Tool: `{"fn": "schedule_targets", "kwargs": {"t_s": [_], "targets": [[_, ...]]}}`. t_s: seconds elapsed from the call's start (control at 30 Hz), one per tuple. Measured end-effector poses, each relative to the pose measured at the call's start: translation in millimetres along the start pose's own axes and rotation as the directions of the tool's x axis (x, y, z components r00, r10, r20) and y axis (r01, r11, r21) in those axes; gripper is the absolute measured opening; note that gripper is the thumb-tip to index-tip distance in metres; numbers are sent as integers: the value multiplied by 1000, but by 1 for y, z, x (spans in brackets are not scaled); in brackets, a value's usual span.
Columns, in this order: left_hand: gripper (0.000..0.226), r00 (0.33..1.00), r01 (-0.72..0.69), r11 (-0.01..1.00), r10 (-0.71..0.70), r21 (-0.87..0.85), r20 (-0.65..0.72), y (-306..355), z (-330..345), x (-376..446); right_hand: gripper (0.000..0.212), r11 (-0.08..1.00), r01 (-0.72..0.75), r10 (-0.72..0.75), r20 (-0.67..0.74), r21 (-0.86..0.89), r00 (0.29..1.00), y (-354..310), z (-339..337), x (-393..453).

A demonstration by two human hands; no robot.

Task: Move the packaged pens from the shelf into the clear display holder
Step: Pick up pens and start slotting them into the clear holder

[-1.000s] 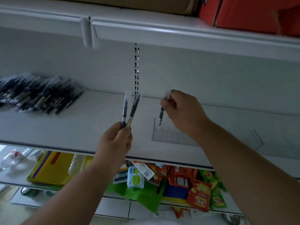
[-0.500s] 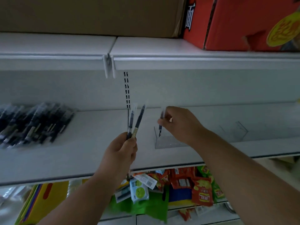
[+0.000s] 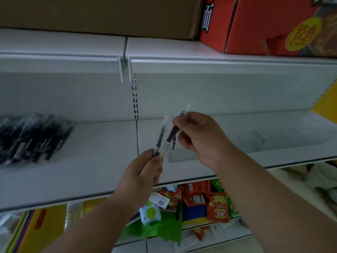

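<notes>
My left hand [image 3: 142,176] grips the lower ends of two packaged pens [image 3: 160,137], dark pens in clear sleeves, and holds them upright over the white shelf [image 3: 102,152]. My right hand [image 3: 200,139] pinches the upper end of the right one [image 3: 170,136]. Just behind them the clear display holder [image 3: 184,157] stands on the shelf, largely hidden by my right hand. A dark pen tip [image 3: 173,145] shows inside its left corner. A pile of several packaged pens [image 3: 31,137] lies at the shelf's far left.
A brown carton [image 3: 98,13] and a red carton [image 3: 273,24] sit on the upper shelf. Below are red snack packets [image 3: 217,207], a green sheet and yellow folders [image 3: 45,229]. A slotted upright [image 3: 135,99] runs down the back wall.
My right hand has let go of the pen it was lowering into the holder and has moved left onto the pens in my left hand. The view has tilted upward.
</notes>
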State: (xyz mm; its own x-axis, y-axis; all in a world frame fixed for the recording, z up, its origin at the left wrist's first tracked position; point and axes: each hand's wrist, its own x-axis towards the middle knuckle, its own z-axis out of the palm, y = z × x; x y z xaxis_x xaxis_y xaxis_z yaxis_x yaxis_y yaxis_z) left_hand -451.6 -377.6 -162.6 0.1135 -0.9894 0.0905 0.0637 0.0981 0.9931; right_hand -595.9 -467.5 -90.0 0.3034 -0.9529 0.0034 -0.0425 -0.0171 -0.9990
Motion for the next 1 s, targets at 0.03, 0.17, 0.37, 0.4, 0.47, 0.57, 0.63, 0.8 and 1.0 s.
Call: {"fn": "schedule_targets", "kwargs": {"t_s": [0.03, 0.17, 0.37, 0.4, 0.47, 0.57, 0.63, 0.8, 1.0], "targets": [[24, 998, 13, 1000, -13, -10, -55, -1, 0, 1, 23, 1000, 20, -21, -58, -7, 998, 1, -6, 1], [31, 973, 41, 999, -46, -26, -228, -3, 1, 4, 20, 934, 121, -214, -255, -337, 943, 3, -33, 12], [33, 960, 83, 990, -110, -115, -257, -4, 15, 6, 11, 781, 194, -296, -77, -594, 952, 13, -37, 33], [33, 959, 81, 989, -112, -126, -261, -5, 18, 5, 11, 752, 216, -312, -47, -623, 949, 14, -37, 36], [33, 954, 74, 988, -110, -135, -280, -7, 22, 4, 19, 683, 262, -343, 17, -682, 939, 16, -39, 40], [32, 945, 70, 990, -105, -123, -308, -8, 27, 3, 26, 627, 297, -315, 114, -721, 942, 24, -38, 45], [33, 940, 62, 991, -97, -116, -328, -11, 31, 3, 18, 625, 299, -269, 160, -721, 950, 34, -38, 49], [33, 930, 39, 993, -76, -108, -360, -14, 37, 4, 28, 603, 251, -219, 145, -757, 965, 39, -42, 57], [39, 955, 44, 999, -35, 25, -295, -15, 25, 6, 25, 733, 275, -350, 2, -623, 937, 25, -38, 29]]}}
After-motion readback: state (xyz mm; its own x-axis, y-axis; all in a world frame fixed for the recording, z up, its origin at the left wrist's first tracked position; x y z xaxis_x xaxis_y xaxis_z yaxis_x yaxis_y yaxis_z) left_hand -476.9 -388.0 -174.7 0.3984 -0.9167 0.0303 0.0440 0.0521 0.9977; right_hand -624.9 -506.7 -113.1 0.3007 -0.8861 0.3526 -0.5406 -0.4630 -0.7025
